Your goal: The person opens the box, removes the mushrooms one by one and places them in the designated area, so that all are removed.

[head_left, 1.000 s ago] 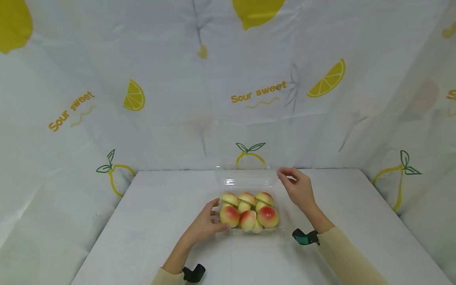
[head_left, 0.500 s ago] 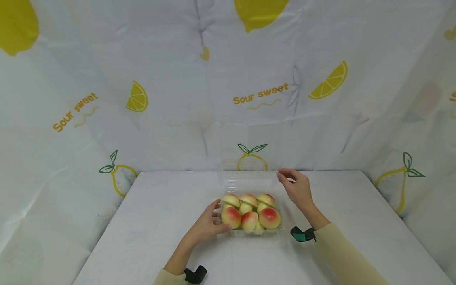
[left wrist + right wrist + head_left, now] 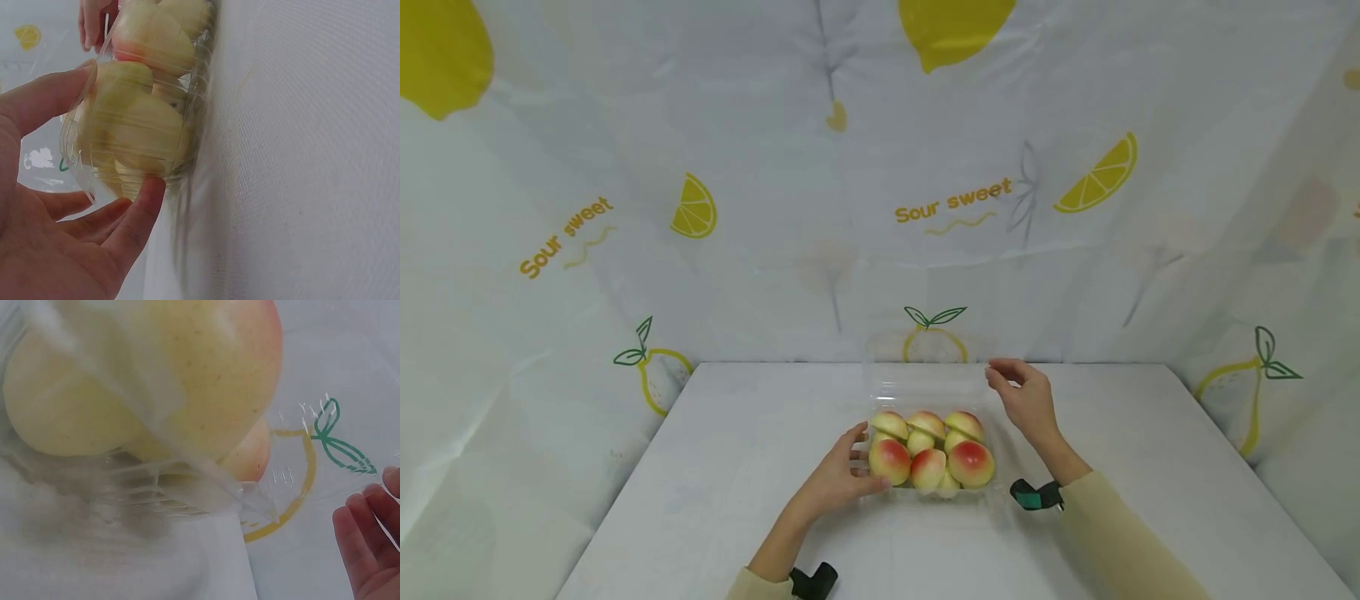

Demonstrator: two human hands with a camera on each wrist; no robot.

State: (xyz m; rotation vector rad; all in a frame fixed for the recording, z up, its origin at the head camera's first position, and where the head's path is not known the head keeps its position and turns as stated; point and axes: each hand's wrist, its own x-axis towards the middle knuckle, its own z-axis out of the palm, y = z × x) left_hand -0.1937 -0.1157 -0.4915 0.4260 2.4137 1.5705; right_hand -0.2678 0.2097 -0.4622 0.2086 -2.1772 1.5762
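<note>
A clear plastic clamshell fruit box [image 3: 917, 490] rests on the table, packed with several yellow peaches with red blush [image 3: 972, 463]. Its transparent lid [image 3: 925, 387] stands raised at the far side. My left hand [image 3: 835, 479] grips the box's left end, thumb at the near corner and fingers around the side. In the left wrist view, fingertips [image 3: 150, 187] press on the box's ribbed wall. At the lid's right edge, my right hand [image 3: 1026, 400] pinches with thumb and index finger. The right wrist view shows the peaches [image 3: 206, 375] through the clear wall.
A white-covered table [image 3: 737, 442] carries the box near its middle. Behind it hangs a white curtain [image 3: 760, 275] printed with lemons and "Sour sweet" lettering. Dark straps with mounts [image 3: 1037, 495] sit on both wrists.
The lid has swung a little further upright, its top edge higher against the curtain. Both hands keep nearly the same places at the box, and the head view has shifted slightly.
</note>
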